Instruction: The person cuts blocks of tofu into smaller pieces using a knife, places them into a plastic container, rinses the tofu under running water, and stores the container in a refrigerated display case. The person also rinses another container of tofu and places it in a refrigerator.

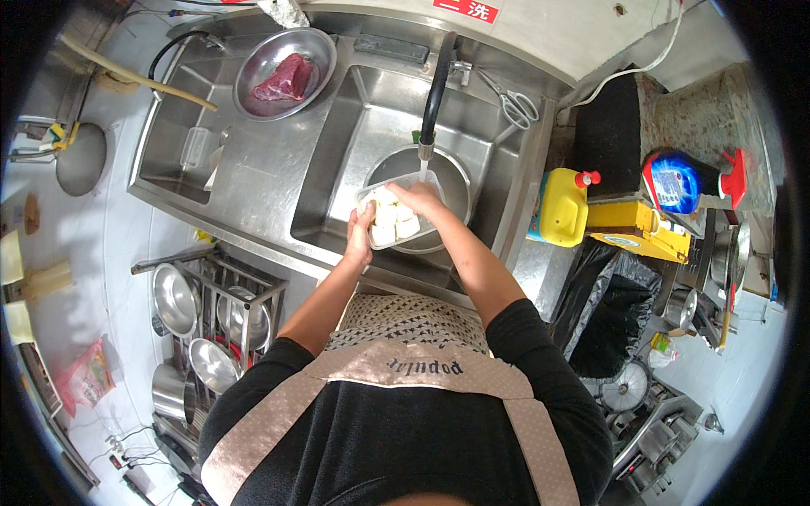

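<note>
My left hand (pixel 361 234) grips the near left side of a clear plastic container (pixel 390 244), with the thumb over its rim. Inside lie several pale, cream-white blocks of food (pixel 405 228) that look like tofu. My right hand (pixel 417 197) reaches over the container's far right part, its fingers partly hidden; I cannot tell whether they grip anything. Water runs from the black hose faucet (pixel 434 95) beside that hand. Below the container, a round metal bowl (pixel 459 166) stands in the steel sink basin (pixel 335 190).
A metal bowl (pixel 247 95) holding raw red meat (pixel 285 79) rests on the left drainboard. Scissors (pixel 519 109) lie behind the basin at right. A yellow jug (pixel 562 209) and a blue spray bottle (pixel 674 182) stand right, above a black-lined bin (pixel 610 310).
</note>
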`<state>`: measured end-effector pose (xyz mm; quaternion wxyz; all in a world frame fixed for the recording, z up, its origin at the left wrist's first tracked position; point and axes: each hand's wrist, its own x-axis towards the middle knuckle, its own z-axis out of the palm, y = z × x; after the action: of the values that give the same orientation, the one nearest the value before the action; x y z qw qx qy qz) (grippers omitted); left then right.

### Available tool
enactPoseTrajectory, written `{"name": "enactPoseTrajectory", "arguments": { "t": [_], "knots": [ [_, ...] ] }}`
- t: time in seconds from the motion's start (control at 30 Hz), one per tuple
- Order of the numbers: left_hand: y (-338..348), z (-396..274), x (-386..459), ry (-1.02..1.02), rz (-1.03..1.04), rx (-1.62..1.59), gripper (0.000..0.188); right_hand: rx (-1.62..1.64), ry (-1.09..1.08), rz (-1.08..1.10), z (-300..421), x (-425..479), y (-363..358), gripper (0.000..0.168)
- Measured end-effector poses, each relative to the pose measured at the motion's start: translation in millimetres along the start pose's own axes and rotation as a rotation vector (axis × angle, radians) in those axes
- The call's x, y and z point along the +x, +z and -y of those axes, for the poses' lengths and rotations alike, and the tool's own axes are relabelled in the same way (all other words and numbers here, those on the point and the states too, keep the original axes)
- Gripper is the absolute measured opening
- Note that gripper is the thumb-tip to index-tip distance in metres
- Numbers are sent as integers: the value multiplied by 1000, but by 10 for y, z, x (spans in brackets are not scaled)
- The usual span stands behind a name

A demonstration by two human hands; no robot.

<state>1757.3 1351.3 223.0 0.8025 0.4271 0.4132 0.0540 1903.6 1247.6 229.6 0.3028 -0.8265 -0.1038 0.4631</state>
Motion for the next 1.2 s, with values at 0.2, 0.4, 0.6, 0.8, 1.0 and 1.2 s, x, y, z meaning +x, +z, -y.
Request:
{"name": "enactPoseTrajectory", "arguments": {
  "t": [0.2, 0.4, 0.6, 0.8, 1.0, 1.2],
  "knots": [
    [-68, 42, 53, 34, 100, 16, 71, 434, -32, 38, -156, -27, 107, 65],
    [-143, 55, 164, -1, 29, -56, 64, 1000, 2, 128, -147, 32, 85, 36],
    [-149, 71, 261, -5, 79, -82, 64, 1052, -67, -39, -419, 300, 227, 27],
    [-169, 56, 244, -15, 101, -101, 69, 191, -271, -589, -277, -122, 212, 36],
    [-245, 151, 326, -20, 117, -121, 76, 4, -272, -512, -272, -218, 93, 38],
    [-196, 138, 293, 25, 114, -94, 59, -25, -287, -434, -280, -195, 72, 41]
  ]
}}
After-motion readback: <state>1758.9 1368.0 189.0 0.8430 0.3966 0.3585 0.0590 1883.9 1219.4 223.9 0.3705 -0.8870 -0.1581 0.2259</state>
